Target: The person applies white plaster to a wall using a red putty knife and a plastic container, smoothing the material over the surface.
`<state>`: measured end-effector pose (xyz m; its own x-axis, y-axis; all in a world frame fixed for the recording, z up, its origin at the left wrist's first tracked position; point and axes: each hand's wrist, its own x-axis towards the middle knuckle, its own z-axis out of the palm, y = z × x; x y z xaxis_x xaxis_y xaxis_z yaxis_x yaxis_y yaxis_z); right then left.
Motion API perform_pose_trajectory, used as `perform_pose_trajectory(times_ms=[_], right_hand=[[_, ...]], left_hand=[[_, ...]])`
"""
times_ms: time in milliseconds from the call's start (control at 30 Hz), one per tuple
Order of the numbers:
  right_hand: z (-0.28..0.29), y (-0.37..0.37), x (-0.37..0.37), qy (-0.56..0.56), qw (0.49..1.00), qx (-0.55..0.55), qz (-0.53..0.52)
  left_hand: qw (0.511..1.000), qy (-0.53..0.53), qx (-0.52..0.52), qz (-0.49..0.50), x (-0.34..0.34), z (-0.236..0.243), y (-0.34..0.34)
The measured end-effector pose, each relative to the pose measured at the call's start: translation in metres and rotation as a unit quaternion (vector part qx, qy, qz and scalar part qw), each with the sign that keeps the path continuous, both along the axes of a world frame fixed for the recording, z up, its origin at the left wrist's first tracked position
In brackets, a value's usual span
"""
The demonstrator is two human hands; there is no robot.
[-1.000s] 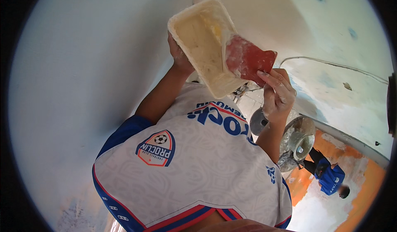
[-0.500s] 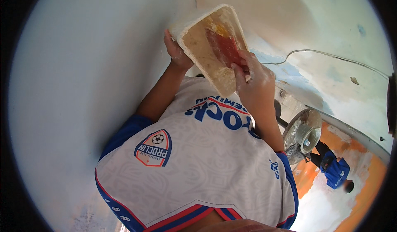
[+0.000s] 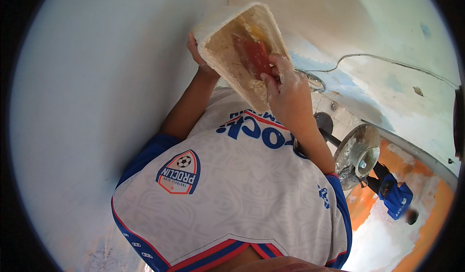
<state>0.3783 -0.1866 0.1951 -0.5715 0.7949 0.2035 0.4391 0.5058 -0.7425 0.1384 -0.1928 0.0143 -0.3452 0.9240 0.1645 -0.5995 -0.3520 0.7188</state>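
A cream plastic tub (image 3: 227,71), rectangular and crusted with dried plaster, is held tilted in front of my chest. My left hand (image 3: 199,56) is closed around its left side, with part of the fingers hidden behind the wall. Inside the tub is a flat red putty spreader (image 3: 251,56), pinched at its near end by my right hand (image 3: 286,83), whose fingers are dusted white. Pale filler coats the tub's inside, and a yellow smear shows near the spreader's far edge.
A pale wall (image 3: 97,102) rises close on my left. To the right, a cable (image 3: 387,58) runs along a patchy wall. Below on the right are a plaster-spattered round stand (image 3: 358,151) and a person in a blue shirt (image 3: 395,197) beside an orange-and-white wall.
My right hand and the red spreader have moved left and slightly deeper into the tub. The tub has shifted a little to the left with my left hand.
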Motion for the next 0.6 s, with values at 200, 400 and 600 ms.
perform_pose_trajectory(times_ms=[200,400,600], right_hand=[[0.007,-0.005,0.004,0.012,0.998,-0.065,0.003],[0.013,-0.007,0.005,0.053,0.990,-0.134,-0.002],[0.017,-0.009,0.010,0.102,0.982,-0.159,-0.005]], left_hand=[[0.989,-0.143,-0.029,-0.033,0.007,0.018,-0.002],[0.972,-0.200,0.062,-0.103,0.011,0.019,-0.001],[0.965,-0.217,0.093,-0.117,0.011,0.020,0.000]])
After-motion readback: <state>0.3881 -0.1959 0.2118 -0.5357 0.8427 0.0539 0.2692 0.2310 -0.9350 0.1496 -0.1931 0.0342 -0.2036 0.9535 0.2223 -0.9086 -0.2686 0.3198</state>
